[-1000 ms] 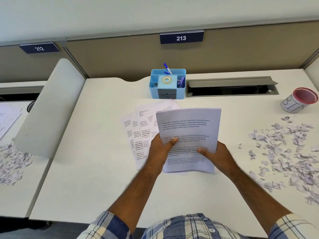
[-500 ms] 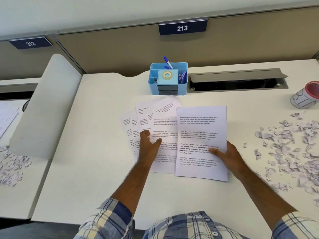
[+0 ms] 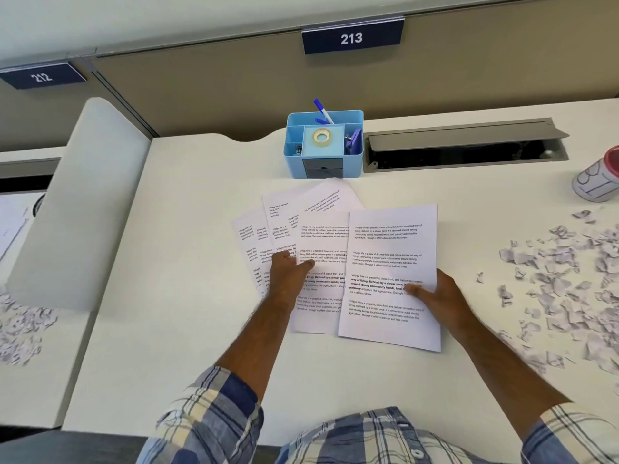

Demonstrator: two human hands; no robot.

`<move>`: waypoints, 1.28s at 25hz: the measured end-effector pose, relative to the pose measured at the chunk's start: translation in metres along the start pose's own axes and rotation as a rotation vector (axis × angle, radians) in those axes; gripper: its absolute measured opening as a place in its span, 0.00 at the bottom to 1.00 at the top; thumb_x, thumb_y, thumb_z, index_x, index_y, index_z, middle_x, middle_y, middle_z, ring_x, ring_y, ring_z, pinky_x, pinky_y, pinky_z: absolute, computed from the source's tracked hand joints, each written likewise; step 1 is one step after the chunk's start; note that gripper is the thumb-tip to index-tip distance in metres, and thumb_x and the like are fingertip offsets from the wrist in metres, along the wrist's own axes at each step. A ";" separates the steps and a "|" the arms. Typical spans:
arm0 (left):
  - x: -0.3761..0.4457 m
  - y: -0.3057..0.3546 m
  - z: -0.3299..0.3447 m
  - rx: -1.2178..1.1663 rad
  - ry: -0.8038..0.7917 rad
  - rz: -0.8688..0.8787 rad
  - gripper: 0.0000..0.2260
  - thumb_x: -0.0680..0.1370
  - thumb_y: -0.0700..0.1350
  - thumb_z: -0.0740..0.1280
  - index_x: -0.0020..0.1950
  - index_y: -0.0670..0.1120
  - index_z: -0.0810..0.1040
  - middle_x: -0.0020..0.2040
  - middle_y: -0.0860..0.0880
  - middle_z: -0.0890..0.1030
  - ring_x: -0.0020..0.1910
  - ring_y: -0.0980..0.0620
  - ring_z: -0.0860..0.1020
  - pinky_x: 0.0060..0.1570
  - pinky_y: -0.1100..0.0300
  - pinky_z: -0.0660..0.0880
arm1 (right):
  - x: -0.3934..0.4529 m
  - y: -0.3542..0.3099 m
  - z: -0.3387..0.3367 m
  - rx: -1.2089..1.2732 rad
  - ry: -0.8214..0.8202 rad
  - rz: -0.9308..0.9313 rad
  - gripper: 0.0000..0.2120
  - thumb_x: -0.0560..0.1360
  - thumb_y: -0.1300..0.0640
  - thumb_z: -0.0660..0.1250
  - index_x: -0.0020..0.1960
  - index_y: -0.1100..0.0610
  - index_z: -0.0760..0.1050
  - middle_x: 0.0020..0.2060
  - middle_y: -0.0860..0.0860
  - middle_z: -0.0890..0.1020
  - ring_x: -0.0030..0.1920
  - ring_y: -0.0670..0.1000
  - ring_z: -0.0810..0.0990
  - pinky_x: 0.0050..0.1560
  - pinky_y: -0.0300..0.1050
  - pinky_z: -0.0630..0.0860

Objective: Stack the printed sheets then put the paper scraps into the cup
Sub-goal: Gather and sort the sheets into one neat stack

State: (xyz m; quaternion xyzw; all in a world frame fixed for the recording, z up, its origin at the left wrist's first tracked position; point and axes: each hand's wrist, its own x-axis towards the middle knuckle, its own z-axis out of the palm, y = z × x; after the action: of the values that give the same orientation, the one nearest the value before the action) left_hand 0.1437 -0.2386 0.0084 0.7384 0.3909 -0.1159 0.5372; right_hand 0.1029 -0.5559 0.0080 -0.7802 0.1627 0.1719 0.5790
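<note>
Several printed sheets [image 3: 321,229] lie fanned out on the white desk [image 3: 187,249] in front of the blue organiser. One printed sheet [image 3: 392,256] lies flat to their right, overlapping the fan's edge. My right hand [image 3: 435,293] grips that sheet at its right edge, thumb on top. My left hand [image 3: 288,272] rests on the fanned sheets, fingers and thumb pinching the top one. Paper scraps [image 3: 562,283] are scattered over the desk's right side. The cup [image 3: 599,179], white with a red rim, stands at the far right edge of view, partly cut off.
A blue desk organiser [image 3: 323,145] with tape and pens stands behind the sheets. An open cable tray [image 3: 465,149] runs along the back right. A white divider panel [image 3: 83,202] borders the left. More scraps [image 3: 20,329] lie on the neighbouring desk.
The sheet held up in both hands came down flat on the desk to the right. My left hand let go of it and moved left onto the fanned sheets.
</note>
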 end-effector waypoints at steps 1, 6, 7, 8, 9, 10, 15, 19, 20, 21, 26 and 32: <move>0.001 0.002 0.002 0.006 -0.013 -0.010 0.29 0.70 0.46 0.82 0.67 0.43 0.76 0.60 0.47 0.83 0.57 0.48 0.82 0.61 0.51 0.80 | 0.000 0.000 0.000 -0.009 0.003 0.005 0.17 0.75 0.60 0.76 0.62 0.51 0.77 0.50 0.44 0.85 0.50 0.42 0.83 0.51 0.45 0.77; 0.001 0.014 0.013 -0.017 -0.055 -0.002 0.15 0.73 0.41 0.79 0.59 0.41 0.86 0.52 0.45 0.88 0.47 0.46 0.86 0.45 0.57 0.82 | 0.002 0.002 0.001 -0.035 0.010 0.019 0.17 0.75 0.59 0.76 0.63 0.53 0.77 0.51 0.48 0.84 0.48 0.40 0.82 0.46 0.37 0.75; -0.001 0.018 0.015 -0.032 -0.070 -0.021 0.15 0.73 0.40 0.79 0.59 0.40 0.85 0.51 0.44 0.88 0.47 0.45 0.86 0.44 0.57 0.82 | 0.001 0.002 0.001 -0.035 0.011 0.021 0.18 0.75 0.59 0.76 0.63 0.53 0.77 0.51 0.48 0.84 0.48 0.41 0.82 0.46 0.38 0.76; -0.002 0.021 0.016 -0.044 -0.085 -0.036 0.15 0.73 0.40 0.79 0.59 0.40 0.85 0.51 0.43 0.87 0.46 0.45 0.85 0.42 0.57 0.82 | 0.001 0.002 0.001 -0.033 0.012 0.024 0.18 0.75 0.59 0.76 0.63 0.53 0.77 0.51 0.48 0.84 0.48 0.41 0.82 0.47 0.40 0.76; -0.001 0.023 0.018 -0.042 -0.095 -0.048 0.16 0.73 0.40 0.79 0.59 0.40 0.84 0.51 0.43 0.87 0.47 0.43 0.85 0.43 0.55 0.82 | 0.001 0.002 0.001 -0.031 0.013 0.025 0.18 0.75 0.59 0.76 0.63 0.53 0.77 0.51 0.48 0.84 0.48 0.42 0.82 0.48 0.41 0.76; 0.001 0.024 0.020 -0.046 -0.094 -0.063 0.16 0.73 0.41 0.80 0.60 0.41 0.84 0.51 0.43 0.87 0.48 0.43 0.85 0.44 0.54 0.83 | 0.001 0.003 0.001 -0.029 0.015 0.026 0.18 0.75 0.59 0.76 0.63 0.53 0.78 0.51 0.48 0.84 0.48 0.42 0.83 0.48 0.42 0.76; 0.006 0.024 0.029 -0.013 -0.014 -0.081 0.35 0.60 0.54 0.82 0.64 0.42 0.81 0.57 0.45 0.86 0.52 0.43 0.85 0.52 0.49 0.84 | 0.001 0.003 0.001 -0.008 0.009 0.023 0.17 0.75 0.60 0.76 0.61 0.51 0.77 0.50 0.45 0.84 0.49 0.40 0.82 0.50 0.42 0.77; 0.006 0.026 0.028 -0.005 0.013 -0.102 0.32 0.63 0.51 0.82 0.64 0.41 0.81 0.57 0.44 0.86 0.52 0.42 0.84 0.53 0.46 0.84 | 0.002 0.005 0.000 -0.005 0.002 0.029 0.18 0.75 0.59 0.76 0.62 0.52 0.78 0.51 0.46 0.85 0.51 0.43 0.83 0.55 0.47 0.78; 0.004 0.029 0.026 -0.018 0.004 -0.101 0.27 0.66 0.48 0.82 0.63 0.41 0.82 0.56 0.44 0.86 0.52 0.42 0.84 0.54 0.47 0.84 | 0.003 0.007 0.000 -0.008 0.003 0.028 0.18 0.75 0.59 0.76 0.62 0.52 0.78 0.52 0.47 0.85 0.51 0.44 0.84 0.55 0.47 0.78; 0.004 0.030 0.025 -0.035 -0.008 -0.105 0.23 0.69 0.45 0.82 0.62 0.40 0.83 0.56 0.43 0.87 0.52 0.42 0.85 0.54 0.47 0.84 | 0.003 0.008 0.000 -0.011 0.007 0.029 0.18 0.75 0.59 0.77 0.63 0.52 0.78 0.53 0.47 0.85 0.52 0.45 0.84 0.56 0.48 0.78; 0.005 0.030 0.028 -0.041 -0.039 -0.064 0.18 0.73 0.38 0.79 0.62 0.41 0.84 0.57 0.43 0.87 0.53 0.42 0.85 0.57 0.47 0.83 | 0.005 0.010 0.000 -0.011 0.010 0.034 0.19 0.74 0.58 0.77 0.63 0.51 0.78 0.53 0.47 0.85 0.52 0.47 0.84 0.56 0.48 0.78; 0.009 0.031 0.031 0.024 -0.019 -0.059 0.21 0.71 0.41 0.80 0.63 0.41 0.82 0.57 0.44 0.86 0.52 0.43 0.85 0.55 0.48 0.84 | 0.005 0.008 0.001 -0.024 0.013 0.040 0.18 0.75 0.59 0.76 0.63 0.53 0.78 0.52 0.48 0.85 0.49 0.44 0.83 0.53 0.46 0.77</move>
State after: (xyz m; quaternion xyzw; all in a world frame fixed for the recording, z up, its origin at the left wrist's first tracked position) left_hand 0.1790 -0.2656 0.0129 0.7317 0.4059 -0.1433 0.5284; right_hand 0.1036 -0.5573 -0.0013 -0.7848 0.1801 0.1804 0.5649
